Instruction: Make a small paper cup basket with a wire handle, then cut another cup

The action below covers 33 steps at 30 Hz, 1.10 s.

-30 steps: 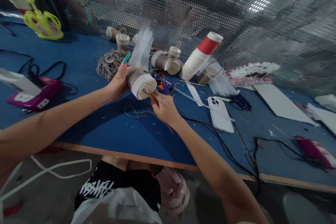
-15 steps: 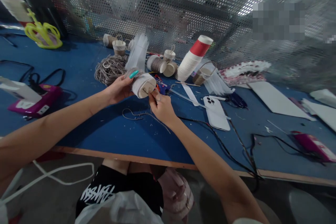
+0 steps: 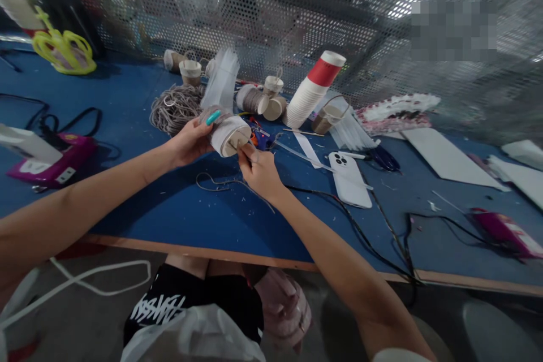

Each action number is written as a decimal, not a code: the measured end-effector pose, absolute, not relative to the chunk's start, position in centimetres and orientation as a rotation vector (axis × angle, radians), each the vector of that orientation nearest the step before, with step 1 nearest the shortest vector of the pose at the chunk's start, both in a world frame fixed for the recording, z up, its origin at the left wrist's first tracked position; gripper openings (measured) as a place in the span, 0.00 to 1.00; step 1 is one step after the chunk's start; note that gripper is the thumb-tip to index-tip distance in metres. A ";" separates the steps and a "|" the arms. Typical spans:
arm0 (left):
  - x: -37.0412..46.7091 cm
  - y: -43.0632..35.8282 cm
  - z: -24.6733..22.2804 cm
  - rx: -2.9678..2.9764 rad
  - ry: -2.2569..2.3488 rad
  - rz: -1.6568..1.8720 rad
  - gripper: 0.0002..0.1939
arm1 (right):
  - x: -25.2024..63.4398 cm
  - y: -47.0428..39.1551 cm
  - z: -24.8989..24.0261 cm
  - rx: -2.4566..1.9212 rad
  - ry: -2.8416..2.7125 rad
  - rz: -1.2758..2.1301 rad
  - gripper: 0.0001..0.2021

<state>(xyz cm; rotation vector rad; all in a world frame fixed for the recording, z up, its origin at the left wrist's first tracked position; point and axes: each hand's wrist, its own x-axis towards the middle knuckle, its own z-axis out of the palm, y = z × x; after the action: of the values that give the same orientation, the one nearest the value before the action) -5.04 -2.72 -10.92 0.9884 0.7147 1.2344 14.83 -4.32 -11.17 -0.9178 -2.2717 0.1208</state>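
A paper cup lies tilted on its side above the table, its lower part wound with grey cord and its open mouth facing me. My left hand is wrapped round the wound end, with the thumb on top. At the mouth, my right hand is closed, thumb and fingers pinching at the rim and the cord there; exactly what the fingertips hold is hidden. A loose grey cord trails over the table below the hands. Behind the left hand sits a heap of grey cord.
Several cord-wrapped cups stand and lie at the back. A tall cup stack leans beside them. To the right lie a white phone and black cables; a purple power strip and a yellow holder are at left.
Both hands keep hold of the cup in nearly the same place. The right fingers have shifted slightly at the cup's rim, and the whole view has moved a little.
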 end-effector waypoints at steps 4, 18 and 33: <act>-5.3 -2.5 -11.1 0.987 0.720 1.209 0.27 | 14.8 -4.6 -10.9 -0.928 -2.244 0.196 0.13; -4.8 -2.8 -11.2 0.958 0.708 1.252 0.26 | 14.6 -4.7 -10.9 -0.928 -2.108 0.182 0.13; -4.6 -3.0 -10.6 0.851 0.737 1.244 0.23 | 14.9 -4.8 -10.2 -0.938 -2.051 0.611 0.15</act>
<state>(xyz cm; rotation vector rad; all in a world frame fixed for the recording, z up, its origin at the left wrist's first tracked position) -4.65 -3.02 -10.65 0.8514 0.7365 1.2444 14.88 -4.82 -10.21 -0.9384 -2.0513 0.6115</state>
